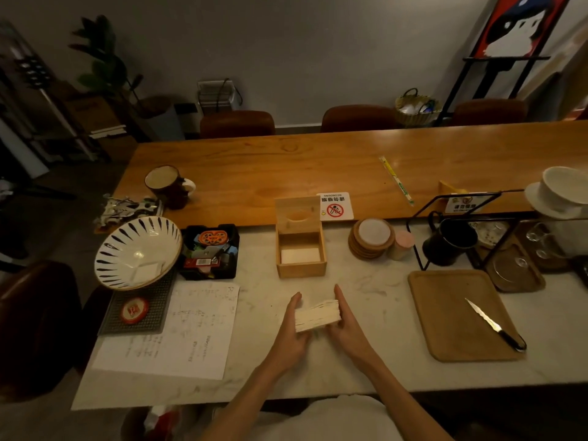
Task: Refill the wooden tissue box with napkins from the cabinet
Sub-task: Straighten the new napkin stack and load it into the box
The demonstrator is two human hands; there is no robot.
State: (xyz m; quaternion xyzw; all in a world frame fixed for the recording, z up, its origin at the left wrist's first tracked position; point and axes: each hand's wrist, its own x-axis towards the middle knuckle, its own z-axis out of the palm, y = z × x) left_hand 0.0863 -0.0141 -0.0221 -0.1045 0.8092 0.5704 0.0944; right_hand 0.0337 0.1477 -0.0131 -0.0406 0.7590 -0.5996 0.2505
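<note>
The stack of napkins [317, 315] sat pressed between the person's two hands, low over the marble counter [366, 361] and just on the near side of the wooden tissue box [300, 269]. The box's lid [297, 214] stood tipped back, and only a thin white layer lay inside. The stack's far end fanned out, so I'd have squared the edges first, then lowered it in level. The left hand [291, 332] and right hand [346, 326] each kept fingers straight and together, flat against one side. I couldn't make out the thumbs.

Striped bowl [136, 251], printed paper sheet [191, 332], knife [482, 317] on wooden tray [445, 316], stacked coasters [370, 238], no-smoking sign [335, 206]
</note>
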